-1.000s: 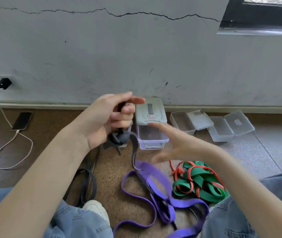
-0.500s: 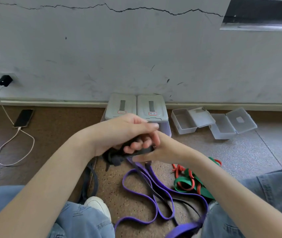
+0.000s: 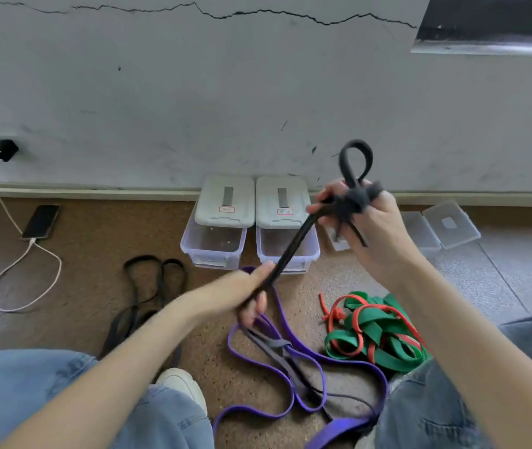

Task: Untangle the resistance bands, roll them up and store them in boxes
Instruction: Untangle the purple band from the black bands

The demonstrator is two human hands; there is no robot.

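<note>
My right hand is raised and grips a knotted clump of the black resistance band, with a loop sticking up above the fingers. That band runs taut down to my left hand, which holds its lower stretch. Below, the band trails into a purple band lying in loops on the floor. A tangle of green and red bands lies to the right. Another black band lies to the left. Two lidded clear boxes stand by the wall.
Open clear boxes lie at the right by the wall, partly behind my right hand. A phone on a white charging cable lies at the left. My jeans-clad legs and a white shoe fill the bottom.
My hands have pulled apart: the right rose up and right with the knotted clump, the left dropped, and the black band now stretches taut between them.
</note>
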